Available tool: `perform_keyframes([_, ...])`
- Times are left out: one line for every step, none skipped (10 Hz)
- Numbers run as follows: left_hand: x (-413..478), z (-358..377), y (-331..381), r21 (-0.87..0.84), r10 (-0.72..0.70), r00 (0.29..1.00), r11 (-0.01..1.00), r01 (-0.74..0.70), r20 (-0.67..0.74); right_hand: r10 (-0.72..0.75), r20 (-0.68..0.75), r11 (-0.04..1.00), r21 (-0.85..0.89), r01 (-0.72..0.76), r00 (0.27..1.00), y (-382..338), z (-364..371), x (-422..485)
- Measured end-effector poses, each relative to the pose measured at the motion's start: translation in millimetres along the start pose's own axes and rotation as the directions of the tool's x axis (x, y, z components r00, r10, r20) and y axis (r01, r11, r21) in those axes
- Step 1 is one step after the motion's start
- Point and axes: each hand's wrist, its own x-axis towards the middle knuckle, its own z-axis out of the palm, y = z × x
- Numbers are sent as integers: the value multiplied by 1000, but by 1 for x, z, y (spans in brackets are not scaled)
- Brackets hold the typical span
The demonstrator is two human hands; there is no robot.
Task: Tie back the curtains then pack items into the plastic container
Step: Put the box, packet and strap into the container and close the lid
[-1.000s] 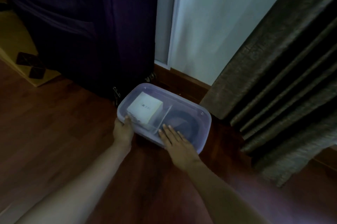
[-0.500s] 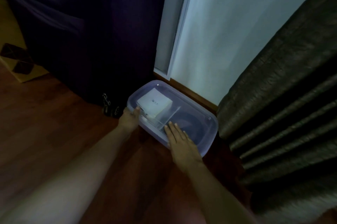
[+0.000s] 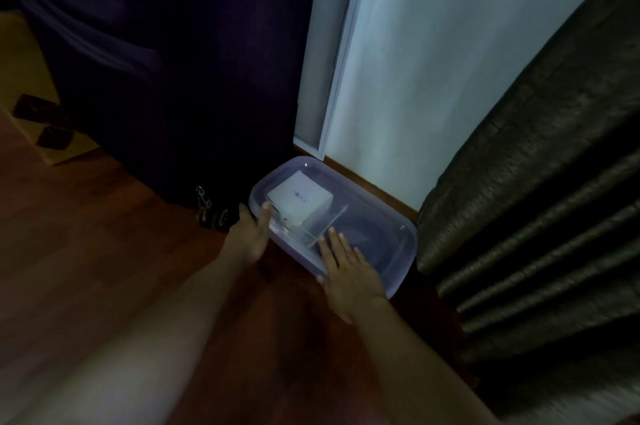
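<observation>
Plastic container (image 3: 401, 272) sits on the wood floor (image 3: 104, 251), tucked btwn the dark suitcase (image 3: 173, 78) on the left and the curtain (image 3: 536, 182) on the right. Its far side is close to the skirting (image 3: 367, 189) under the pale wall (image 3: 433, 61).

Both hands are on it, folks. Left hand (image 3: 247, 237) is at the container's left end. The thumb (image 3: 266, 211) is hooked over the top edge and the other fingers are hidden down the side, so we read it as a grip on the rim. Right hand (image 3: 349, 268) lies flat on top near the front edge, fingers straight and spread, pressing rather than clutching. That flat palm suggests a translucent lid (image 3: 377, 216) is on, tho in this dim light we can't swear to it.

Thru the plastic we've got a white box (image 3: 301, 197) in the left half and a clear panel (image 3: 322, 227) beside it, approx. mid-container. There's also smth dark and rounded (image 3: 363, 236) in the right half, and we can't tell what it is.

So packing looks done or v. near done, in our judgement. What's prob. left is pressing the lid down all round, or parking the container where it belongs. On the curtain side, the fabric hangs in heavy bunched folds, but no tie-back is in view, so we can't confirm that part.
</observation>
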Motion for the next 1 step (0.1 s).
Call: perform_keyframes([-19,-16,15,69,38,998,997,-35,-49,26,-40,999,38,-25,999,-9,-24,-4])
